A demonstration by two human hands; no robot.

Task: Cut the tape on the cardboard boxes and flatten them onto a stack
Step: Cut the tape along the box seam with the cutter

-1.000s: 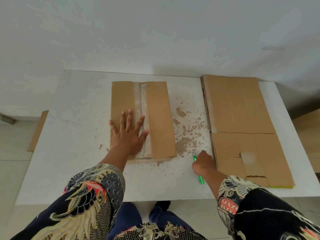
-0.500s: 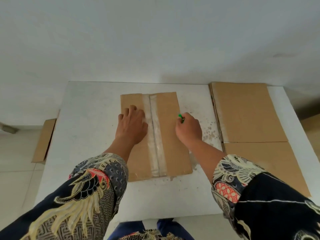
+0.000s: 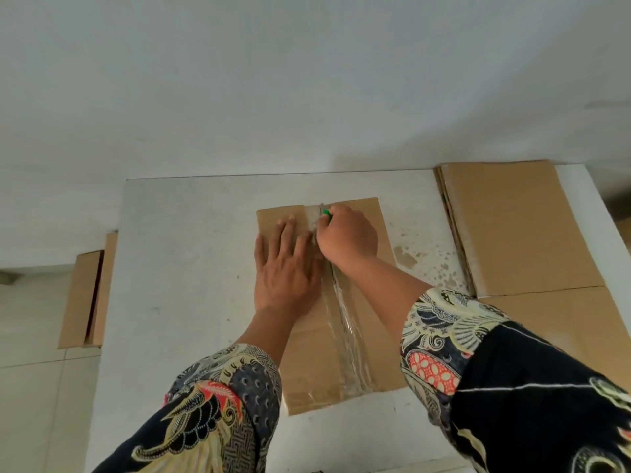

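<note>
One box (image 3: 372, 254) lies on the white table (image 3: 191, 261), in the middle, its long side running away from the person. One strip of clear tape (image 3: 345, 336) runs down its centre seam from far edge to near edge, wrinkled and shiny toward the near end.

Two hands work on it. The left hand (image 3: 285, 268) lies flat on the box's left half, fingers straight and together, pressing the cardboard just beside the tape. The right hand (image 3: 348, 238) is curled around one green cutter (image 3: 326, 213), only a small tip of which shows past the fingers; that tip sits on the tape at the far edge of the box. The two hands touch or nearly touch along the seam.

At the right end of the table lies one stack (image 3: 519, 230) of flattened cardboard, well apart from the box; several edges show along its left side, but the number of sheets cannot be counted. Brown stains (image 3: 406, 259) mark the table between box and stack. Beyond the table's left edge one more piece of cardboard (image 3: 85, 298) stands on the floor.
</note>
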